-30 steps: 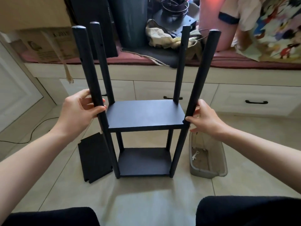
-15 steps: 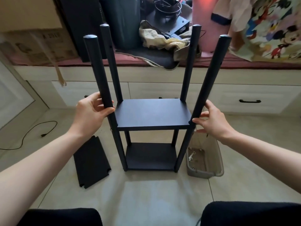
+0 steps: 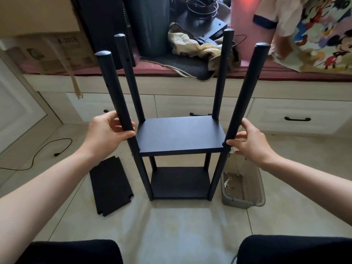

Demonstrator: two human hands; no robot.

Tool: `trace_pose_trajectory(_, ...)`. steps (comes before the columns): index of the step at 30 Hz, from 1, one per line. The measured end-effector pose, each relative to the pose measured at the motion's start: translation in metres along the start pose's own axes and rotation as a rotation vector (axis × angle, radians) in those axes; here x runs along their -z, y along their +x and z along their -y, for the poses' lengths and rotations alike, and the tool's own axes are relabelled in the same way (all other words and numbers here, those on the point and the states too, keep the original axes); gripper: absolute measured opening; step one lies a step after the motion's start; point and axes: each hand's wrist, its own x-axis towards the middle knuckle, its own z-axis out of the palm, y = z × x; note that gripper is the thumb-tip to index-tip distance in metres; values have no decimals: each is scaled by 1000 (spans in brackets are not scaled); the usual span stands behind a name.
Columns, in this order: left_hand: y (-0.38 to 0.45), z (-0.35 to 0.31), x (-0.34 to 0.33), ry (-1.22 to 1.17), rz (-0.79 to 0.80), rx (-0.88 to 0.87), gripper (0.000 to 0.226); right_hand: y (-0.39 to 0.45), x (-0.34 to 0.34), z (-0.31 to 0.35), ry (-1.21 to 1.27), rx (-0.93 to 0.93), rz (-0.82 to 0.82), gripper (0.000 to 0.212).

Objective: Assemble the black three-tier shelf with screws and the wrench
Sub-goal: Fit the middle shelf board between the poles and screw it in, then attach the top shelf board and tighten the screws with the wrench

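The black shelf frame [image 3: 181, 137] stands upright on the tiled floor with two boards fitted, a middle one and a lower board [image 3: 181, 182]. Four poles rise above the middle board with bare tops. My left hand [image 3: 102, 134] grips the front-left pole [image 3: 112, 88], thumb across its front. My right hand [image 3: 252, 143] touches the front-right pole [image 3: 245, 96] with thumb tip and fairly straight fingers. A loose black board [image 3: 110, 185] lies flat on the floor left of the frame. A small metal wrench [image 3: 227, 181] and a few screws lie in the plastic tray [image 3: 245, 203].
The tray sits on the floor right of the frame. Behind the frame runs a low drawer unit [image 3: 297, 115] topped by a red cushion with bags, a cardboard box [image 3: 47, 52] and clothes. A black cable [image 3: 45, 151] lies at left. My knees [image 3: 76, 252] frame the bottom edge.
The view has shifted, so the shelf sits more central and lower. My right hand has loosened from a grip on the front-right pole to a fingertip touch. My left hand keeps its hold.
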Motion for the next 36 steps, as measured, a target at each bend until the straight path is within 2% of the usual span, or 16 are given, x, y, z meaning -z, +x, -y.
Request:
trace_pose_trajectory(4, 0, 0, 2, 67, 25, -20, 33, -5, -2, -1, -24, -7, -5, 44)
trace_pose_trajectory(9, 0, 1, 5, 109, 58, -38, 35, -8, -2, 6, -37, -90, -19, 26)
trace_pose_trajectory(13, -2, 4, 12, 167, 108, -25, 32, -14, -5, 15, -7, -288, 60, 8)
trace_pose_trajectory(18, -17, 22, 39, 233, 136, 23, 20, -21, 0, 24, 164, -581, 200, 32)
trace_pose_trajectory(20, -24, 33, 52, 274, 167, 69, 18, -27, -8, 27, 155, -605, 286, 27)
trace_pose_trajectory(25, -39, 71, 80, 343, 244, 221, 10, -46, -71, 33, 22, -499, 491, 22)
trace_pose_trajectory(29, -49, 115, 95, 523, 329, 264, 9, -53, -140, 37, -65, -474, 614, 13)
trace_pose_trajectory(32, -61, 156, 104, 596, 399, 320, 11, -51, -192, 36, -136, -428, 693, 18)
trace_pose_trajectory(36, -74, 211, 108, 580, 439, 395, 9, -45, -262, 31, -202, -423, 773, 20)
